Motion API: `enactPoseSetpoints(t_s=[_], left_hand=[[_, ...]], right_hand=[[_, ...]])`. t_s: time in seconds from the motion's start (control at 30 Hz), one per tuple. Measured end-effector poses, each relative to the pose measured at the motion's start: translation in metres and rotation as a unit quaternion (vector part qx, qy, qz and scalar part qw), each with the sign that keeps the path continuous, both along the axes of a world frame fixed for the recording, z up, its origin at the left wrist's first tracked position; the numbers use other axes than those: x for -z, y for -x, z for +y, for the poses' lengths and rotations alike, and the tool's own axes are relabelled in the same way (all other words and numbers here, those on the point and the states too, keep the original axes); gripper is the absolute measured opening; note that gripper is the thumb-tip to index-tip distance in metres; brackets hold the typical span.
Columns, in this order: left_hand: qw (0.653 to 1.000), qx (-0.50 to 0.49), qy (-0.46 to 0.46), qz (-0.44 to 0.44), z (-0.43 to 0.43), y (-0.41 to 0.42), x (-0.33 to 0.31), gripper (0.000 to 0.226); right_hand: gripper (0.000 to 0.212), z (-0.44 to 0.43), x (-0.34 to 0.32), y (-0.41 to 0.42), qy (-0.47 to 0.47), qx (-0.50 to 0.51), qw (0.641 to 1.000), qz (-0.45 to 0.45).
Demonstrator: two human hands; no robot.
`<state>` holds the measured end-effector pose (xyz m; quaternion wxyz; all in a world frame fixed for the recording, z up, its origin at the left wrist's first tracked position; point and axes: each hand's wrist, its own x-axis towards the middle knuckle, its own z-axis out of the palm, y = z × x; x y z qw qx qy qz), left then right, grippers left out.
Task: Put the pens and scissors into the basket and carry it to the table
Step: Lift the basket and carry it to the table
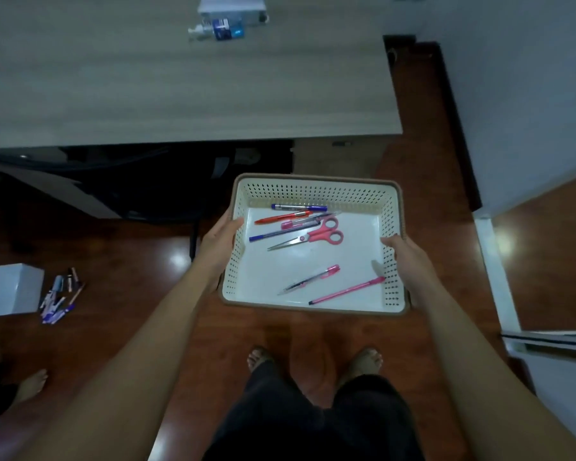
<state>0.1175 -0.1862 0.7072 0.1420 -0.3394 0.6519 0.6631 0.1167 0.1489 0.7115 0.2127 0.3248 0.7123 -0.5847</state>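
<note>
Head view: left hand and right hand each clamp a side wall of the cream perforated plastic basket, carried above the floor, short of the pale wood-grain counter. Light, stiff; loose pens and pink-handled scissors likely slide if tilted.

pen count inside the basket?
6 visible in the basket: four bunched at the far end by the scissors (blue-capped, red, pink-capped, blue-tipped), two near the front (clear, pink). The bunch may hide more.
</note>
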Motion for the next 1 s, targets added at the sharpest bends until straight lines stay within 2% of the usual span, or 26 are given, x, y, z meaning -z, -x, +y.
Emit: enactPoseSetpoints(t_s=[0.2, 0.5, 0.87, 1.0], left_hand=[[1.0, 0.002, -0.005, 0.024, -0.022, -0.006, -0.026, 0.042], [0.997, 0.04, -0.031, 0.064, -0.049, 0.032, -0.037, 0.046], [0.994, 0.0, -0.038, 0.105, -0.027, 0.136, -0.053, 0.045], [0.994, -0.036, -0.033, 0.094, -0.012, 0.177, -0.06, 0.039]], right_hand=[[0.029, -0.025, -0.035, -0.006, -0.024, -0.008, 0.999, 0.027], [0.035, -0.044, -0.047, 0.022, -0.035, 0.012, 0.998, 0.048], [0.035, -0.023, -0.049, 0.152, -0.037, -0.021, 0.996, 0.082], [0.028, -0.009, -0.057, 0.208, -0.022, -0.036, 0.995, 0.092]])
